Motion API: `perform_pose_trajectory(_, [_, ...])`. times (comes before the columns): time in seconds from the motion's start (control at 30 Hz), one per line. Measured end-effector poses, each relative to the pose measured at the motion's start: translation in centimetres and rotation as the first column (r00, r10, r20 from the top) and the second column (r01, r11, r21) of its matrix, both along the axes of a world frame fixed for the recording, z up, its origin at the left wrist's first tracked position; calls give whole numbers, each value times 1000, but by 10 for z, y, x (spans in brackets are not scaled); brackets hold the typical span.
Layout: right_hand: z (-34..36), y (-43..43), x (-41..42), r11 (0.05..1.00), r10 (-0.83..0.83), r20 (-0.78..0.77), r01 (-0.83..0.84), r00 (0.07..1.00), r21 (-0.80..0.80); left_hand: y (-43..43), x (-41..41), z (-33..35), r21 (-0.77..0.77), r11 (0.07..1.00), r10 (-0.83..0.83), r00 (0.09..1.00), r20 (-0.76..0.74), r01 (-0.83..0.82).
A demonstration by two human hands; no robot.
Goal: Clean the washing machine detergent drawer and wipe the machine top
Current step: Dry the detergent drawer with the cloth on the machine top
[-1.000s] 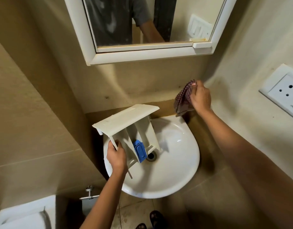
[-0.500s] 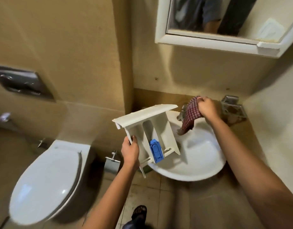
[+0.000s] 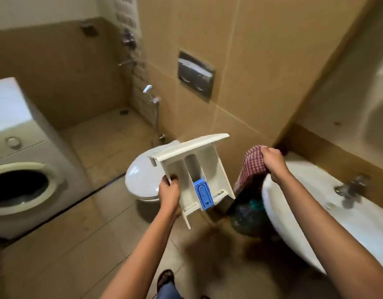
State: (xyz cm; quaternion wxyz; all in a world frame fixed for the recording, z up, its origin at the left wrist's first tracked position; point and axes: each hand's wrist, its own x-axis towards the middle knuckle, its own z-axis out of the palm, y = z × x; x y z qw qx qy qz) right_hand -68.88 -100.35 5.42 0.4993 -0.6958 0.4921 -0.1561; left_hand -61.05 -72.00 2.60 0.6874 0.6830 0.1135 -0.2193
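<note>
Drawer (image 3: 204,162), cloth (image 3: 251,169) moved left off sink (image 3: 272,212); washing machine (image 3: 20,145) now visible.

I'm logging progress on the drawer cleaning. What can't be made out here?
Head view only:
Drawer underside: faces away from the camera.
Washing machine: cut by the left edge, blurred.
Cloth: partly covered by the right hand.
Dark object under the sink: blurred, half behind the drawer.

One head-worn wide-angle camera looks forward and down at the bathroom floor (image 3: 56,255).
</note>
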Motion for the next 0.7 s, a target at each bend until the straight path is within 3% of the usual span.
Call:
perform_pose_trajectory(0.17, [4, 108, 116, 967, 250, -17, -251, 968, -35, 103, 66, -4, -24, 972, 231, 971, -56, -232])
perform_pose_trajectory(0.37, [9, 242, 247, 915, 401, 48, -402, 915, 27, 239, 144, 1, 6, 908, 418, 907, -50, -419])
perform_pose_trajectory(0.53, [-13, 338, 353, 875, 477, 70, -481, 876, 56, 350, 199, 8, -20, 824, 566, 824, -32, -567])
perform_pose_trajectory(0.7, [11, 447, 425, 805, 588, 78, -592, 805, 33, 423, 239, 18, -63, 699, 711, 702, -48, -712])
